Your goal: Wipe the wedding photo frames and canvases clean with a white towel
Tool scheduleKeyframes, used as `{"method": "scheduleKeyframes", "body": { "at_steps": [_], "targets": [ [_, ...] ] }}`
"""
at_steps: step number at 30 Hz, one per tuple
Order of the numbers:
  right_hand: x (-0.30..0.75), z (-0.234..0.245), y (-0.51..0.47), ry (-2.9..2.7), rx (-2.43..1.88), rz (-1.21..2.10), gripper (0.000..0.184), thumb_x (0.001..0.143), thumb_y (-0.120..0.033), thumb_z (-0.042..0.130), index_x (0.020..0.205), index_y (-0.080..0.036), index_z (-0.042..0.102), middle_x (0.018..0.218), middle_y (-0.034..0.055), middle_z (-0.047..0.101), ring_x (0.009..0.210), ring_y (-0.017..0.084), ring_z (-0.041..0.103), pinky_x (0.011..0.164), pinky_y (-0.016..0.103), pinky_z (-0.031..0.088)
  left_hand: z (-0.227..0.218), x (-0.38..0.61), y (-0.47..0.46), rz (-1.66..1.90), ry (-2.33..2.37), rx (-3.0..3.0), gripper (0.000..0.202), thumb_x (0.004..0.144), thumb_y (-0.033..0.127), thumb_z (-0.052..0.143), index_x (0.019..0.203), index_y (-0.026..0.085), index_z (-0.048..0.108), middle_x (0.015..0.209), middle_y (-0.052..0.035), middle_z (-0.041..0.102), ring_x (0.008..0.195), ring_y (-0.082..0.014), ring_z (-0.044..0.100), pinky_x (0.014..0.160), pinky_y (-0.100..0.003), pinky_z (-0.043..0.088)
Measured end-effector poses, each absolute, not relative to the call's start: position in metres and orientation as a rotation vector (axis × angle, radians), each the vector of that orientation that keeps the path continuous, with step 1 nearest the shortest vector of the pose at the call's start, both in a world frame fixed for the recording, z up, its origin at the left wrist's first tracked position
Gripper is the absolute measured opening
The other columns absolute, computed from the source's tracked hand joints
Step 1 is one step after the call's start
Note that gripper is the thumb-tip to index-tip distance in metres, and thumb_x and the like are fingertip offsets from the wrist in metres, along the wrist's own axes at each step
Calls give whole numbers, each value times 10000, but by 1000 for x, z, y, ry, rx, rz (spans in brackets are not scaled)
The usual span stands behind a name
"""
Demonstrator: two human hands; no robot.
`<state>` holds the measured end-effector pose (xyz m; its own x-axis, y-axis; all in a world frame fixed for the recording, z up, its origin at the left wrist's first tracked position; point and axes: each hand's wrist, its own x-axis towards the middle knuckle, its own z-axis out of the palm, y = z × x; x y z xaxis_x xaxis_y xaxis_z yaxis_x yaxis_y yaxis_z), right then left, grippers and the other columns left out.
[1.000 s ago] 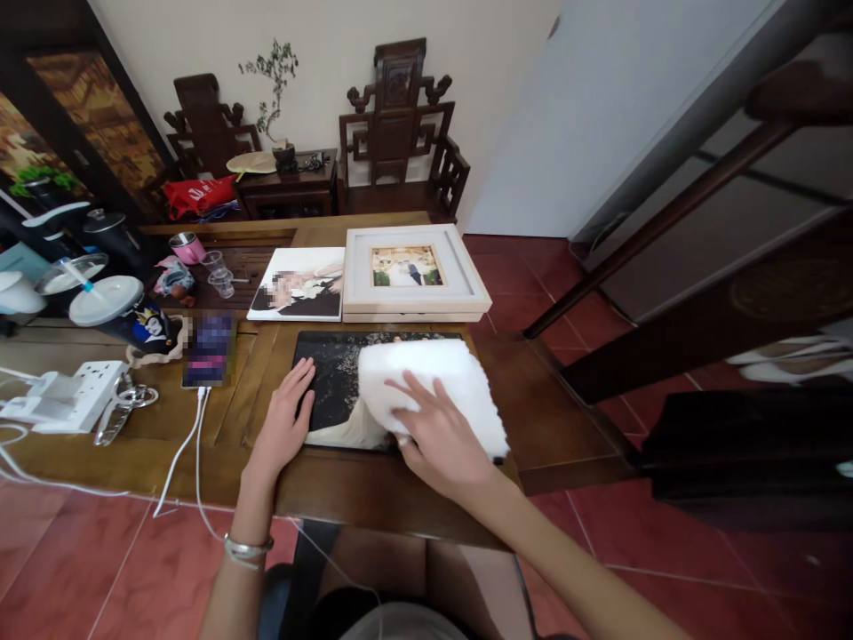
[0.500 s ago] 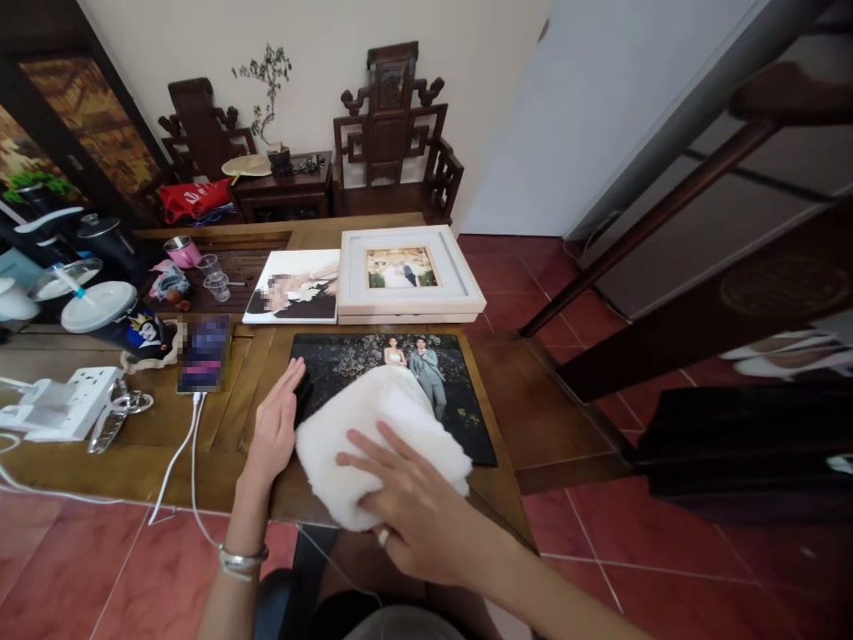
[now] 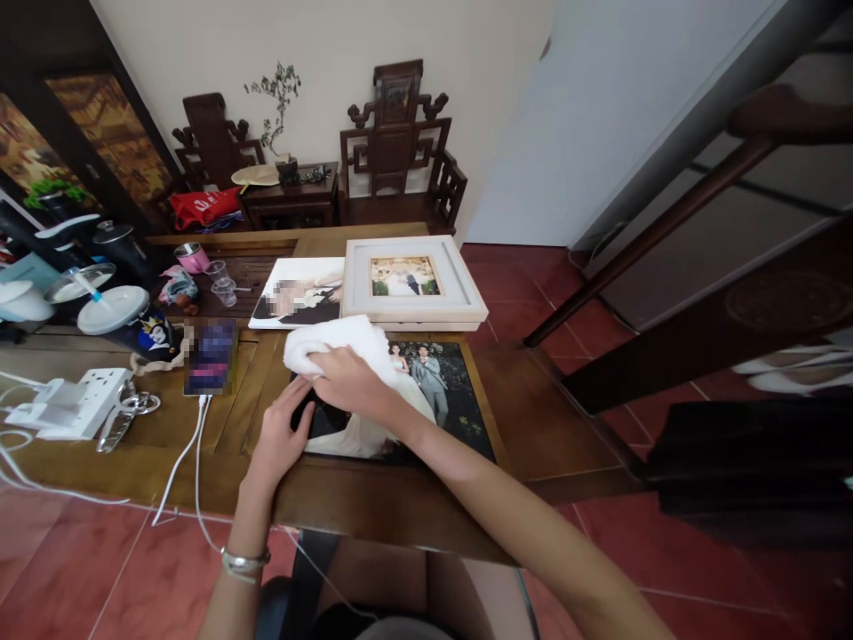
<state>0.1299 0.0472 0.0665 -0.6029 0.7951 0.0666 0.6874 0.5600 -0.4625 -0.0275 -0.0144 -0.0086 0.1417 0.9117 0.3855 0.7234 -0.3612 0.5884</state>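
A dark wedding photo print lies flat on the wooden table in front of me. My right hand presses a white fluffy cloth onto the print's far left corner, fingers curled over the cloth. My left hand rests flat on the print's left edge, fingers together and stretched out. A silver bracelet sits on my left wrist.
Behind the print lie a white framed photo and a frameless photo. To the left are a phone on a cable, a white power strip, cups and a lidded mug. Carved chairs stand beyond; red tile floor lies to the right.
My right hand has swept the cloth from the print's right side to the near edge, then up to its far left corner. My left hand stays on the left edge.
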Motion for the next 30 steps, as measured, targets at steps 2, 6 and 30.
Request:
{"method": "scheduleKeyframes", "body": {
  "at_steps": [2, 6, 30],
  "targets": [
    [119, 67, 50, -2532, -1231, 568, 264, 869, -161, 414, 1033, -172, 620, 1090, 120, 669, 1071, 269, 576, 969, 441, 379, -9, -28, -14, 1040, 1605, 2156, 341, 898, 268, 499, 1209, 205, 623, 1285, -99, 616, 1249, -257, 530, 1067, -465, 419],
    [147, 54, 44, -2490, -1233, 533, 296, 878, -129, 412, 1101, -163, 604, 1188, 114, 647, 1143, 258, 548, 1047, 428, 313, -8, -27, -14, 1045, 1586, 2151, 368, 903, 264, 496, 1251, 194, 592, 1320, -107, 588, 1262, -248, 518, 1079, -461, 408],
    [280, 38, -5, -2421, -1400, 404, 184, 796, -109, 447, 778, -188, 612, 1284, 163, 591, 1284, 308, 452, 1013, 510, 395, -5, -27, -15, 948, 1566, 2191, 445, 896, 296, 534, 1333, 211, 508, 1425, -99, 484, 1366, -256, 379, 1119, -497, 330]
  ]
}}
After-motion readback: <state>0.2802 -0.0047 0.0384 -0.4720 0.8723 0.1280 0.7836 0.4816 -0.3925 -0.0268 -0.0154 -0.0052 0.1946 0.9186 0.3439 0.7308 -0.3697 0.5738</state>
